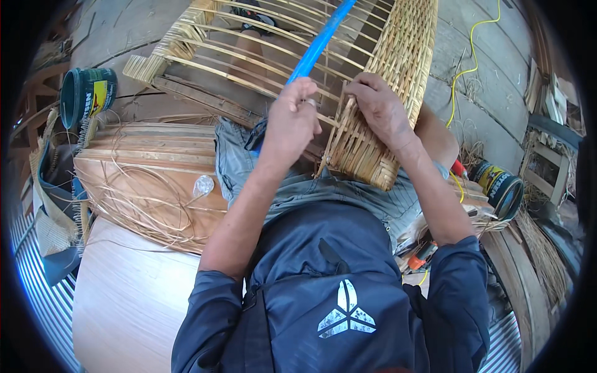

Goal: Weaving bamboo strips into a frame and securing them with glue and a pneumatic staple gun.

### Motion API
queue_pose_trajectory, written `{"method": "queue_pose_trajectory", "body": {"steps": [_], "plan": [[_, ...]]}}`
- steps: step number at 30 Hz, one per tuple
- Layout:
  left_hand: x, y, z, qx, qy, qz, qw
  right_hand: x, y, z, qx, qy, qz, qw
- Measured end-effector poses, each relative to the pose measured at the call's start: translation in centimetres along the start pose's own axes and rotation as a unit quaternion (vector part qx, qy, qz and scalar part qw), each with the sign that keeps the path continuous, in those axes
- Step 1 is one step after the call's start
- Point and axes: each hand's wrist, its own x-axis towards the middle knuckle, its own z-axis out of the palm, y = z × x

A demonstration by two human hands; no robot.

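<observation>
Head view, person seated, rattan frame [323, 56] propped across the lap, running from centre toward 12 o'clock. Woven wicker panel [385, 81] covered the frame's 2 o'clock side; bare ribs [242, 46] stood open on the 11 o'clock side.

Left hand [292, 121] was at centre, just below the frame's open ribs, fingers clenched around a blue strip [320, 40] that ran up toward 12 o'clock. A ring showed on one finger. Right hand [379, 109] sat just at 3 o'clock of the left, palm down on the lower woven edge, fingers curled onto the weave strands; whether it pinched a single strand could not be told. Hands near each other, not touching.

Around: green can [87, 93] with yellow label at 9 o'clock, tilted on its side. Second can [500, 186] at 3 o'clock, lying down, open mouth facing outward. Loose cane strands [143, 193] lay piled on a wooden board [149, 155] at 8 o'clock. Yellow cord [466, 68] trailed along the plank floor [491, 105] at 2 o'clock. Red-handled tool [459, 168] lay just beside the right forearm; an orange-handled tool [423, 253] lay near the right elbow at 4 o'clock. Pale sheet [124, 298] at 7 o'clock.
</observation>
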Motion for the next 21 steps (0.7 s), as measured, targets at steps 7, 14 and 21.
{"method": "queue_pose_trajectory", "body": {"steps": [7,14,21], "plan": [[5.1,-0.9,1.3,0.129,-0.053,0.072,0.988,1.2,0.7,0.2,0.289,0.126,0.271,0.91],[7.4,-1.5,4.2,0.156,-0.132,0.119,0.972,2.2,1.0,-0.1,0.359,0.152,0.309,0.868],[8.9,-1.9,6.1,0.212,-0.141,0.072,0.964,1.3,2.0,-2.5,0.296,0.148,0.425,0.842]]}}
